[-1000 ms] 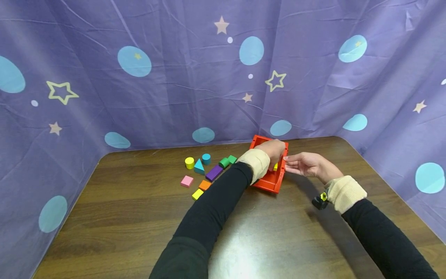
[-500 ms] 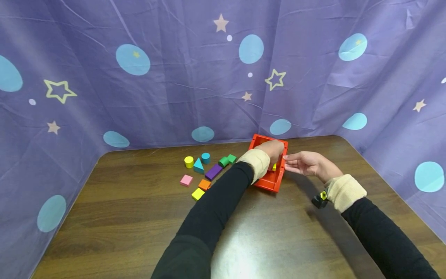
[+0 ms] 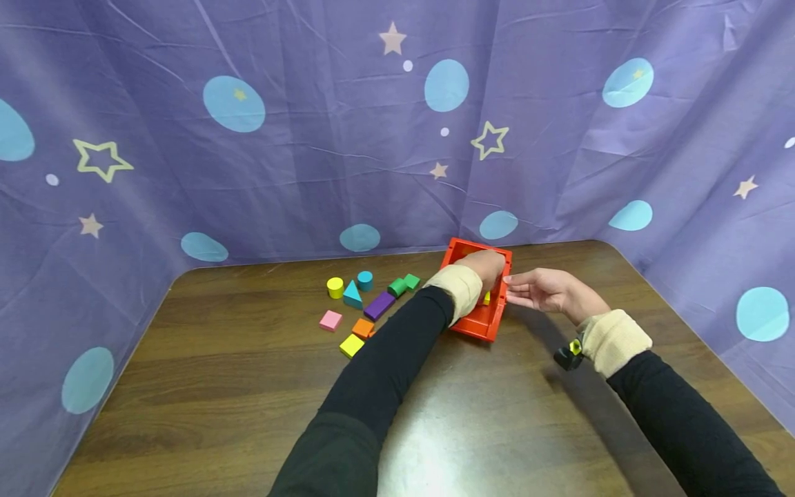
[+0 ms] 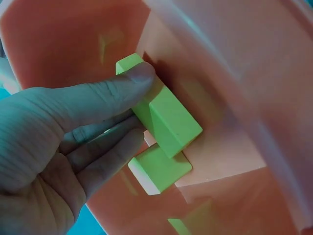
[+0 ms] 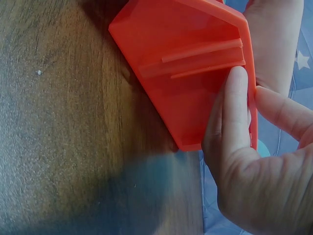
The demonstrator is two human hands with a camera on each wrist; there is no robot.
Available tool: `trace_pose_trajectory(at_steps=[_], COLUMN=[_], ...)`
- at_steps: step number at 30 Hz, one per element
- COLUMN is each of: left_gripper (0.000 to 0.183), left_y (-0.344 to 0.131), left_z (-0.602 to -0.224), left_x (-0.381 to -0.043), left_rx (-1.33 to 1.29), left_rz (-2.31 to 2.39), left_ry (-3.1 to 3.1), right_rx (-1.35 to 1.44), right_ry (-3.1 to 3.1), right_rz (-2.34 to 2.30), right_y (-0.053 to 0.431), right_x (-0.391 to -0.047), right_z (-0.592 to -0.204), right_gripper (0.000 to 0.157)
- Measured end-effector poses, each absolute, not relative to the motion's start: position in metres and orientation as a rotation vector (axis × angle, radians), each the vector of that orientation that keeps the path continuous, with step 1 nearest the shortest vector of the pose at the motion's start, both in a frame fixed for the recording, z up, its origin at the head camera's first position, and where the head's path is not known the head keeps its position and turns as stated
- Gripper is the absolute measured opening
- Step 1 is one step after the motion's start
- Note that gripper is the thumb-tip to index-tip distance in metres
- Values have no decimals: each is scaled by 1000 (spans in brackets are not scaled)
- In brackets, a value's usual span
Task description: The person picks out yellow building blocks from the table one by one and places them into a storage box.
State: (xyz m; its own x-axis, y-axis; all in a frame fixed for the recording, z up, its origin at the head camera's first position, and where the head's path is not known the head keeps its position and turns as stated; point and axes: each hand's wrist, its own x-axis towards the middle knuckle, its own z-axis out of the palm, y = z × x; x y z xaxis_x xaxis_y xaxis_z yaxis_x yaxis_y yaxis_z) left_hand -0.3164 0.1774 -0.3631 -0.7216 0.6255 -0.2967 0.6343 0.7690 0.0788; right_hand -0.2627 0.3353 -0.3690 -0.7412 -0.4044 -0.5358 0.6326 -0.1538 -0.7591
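Observation:
My left hand [image 3: 483, 268] reaches down into a red plastic bin [image 3: 475, 330] at the back of the table. In the left wrist view, its thumb and fingers pinch a long yellow block [image 4: 168, 120] beside the bin's inner wall. Just below that, a second yellow block [image 4: 161, 169] lies partly covered by the first. At the bin's right side, my right hand [image 3: 546, 291] pinches the wall, thumb at the rim and straight fingers flat along the outside, as the right wrist view shows. From the head view, my left fingers are mostly hidden.
Left of the bin lie several loose blocks, among them a purple block [image 3: 379, 306], a blue triangle [image 3: 352, 295], a pink block [image 3: 330, 320] and a yellow square block [image 3: 351, 346]. A purple patterned curtain [image 3: 298, 179] hangs behind the wooden table [image 3: 217, 400].
Both hands and the bin keep nearly the same positions. The head view has shifted very slightly.

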Motion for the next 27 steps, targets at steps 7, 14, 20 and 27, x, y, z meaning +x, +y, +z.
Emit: trace_pose_trajectory(at_steps=[7,14,20,27], left_gripper=[26,32,31,31], left_y=[178,176,171,170], left_z=[-368,-368,-364,-362], left_x=[-318,-317,-313,-312], left_rx=[988,1005,1011,1014], left_rz=[-28,15,87,86], left_ry=[2677,2661,2659,2662], right_rx=[283,320,287,253], right_ry=[1409,1415,1403,1377], right_rz=[-1954,-1959,-1952,-1946], right_y=[337,336,336,338], right_x=[-263,-263,-262,-263], right_z=[-369,-369,-368,-369], right_gripper=[43,40,40,41])
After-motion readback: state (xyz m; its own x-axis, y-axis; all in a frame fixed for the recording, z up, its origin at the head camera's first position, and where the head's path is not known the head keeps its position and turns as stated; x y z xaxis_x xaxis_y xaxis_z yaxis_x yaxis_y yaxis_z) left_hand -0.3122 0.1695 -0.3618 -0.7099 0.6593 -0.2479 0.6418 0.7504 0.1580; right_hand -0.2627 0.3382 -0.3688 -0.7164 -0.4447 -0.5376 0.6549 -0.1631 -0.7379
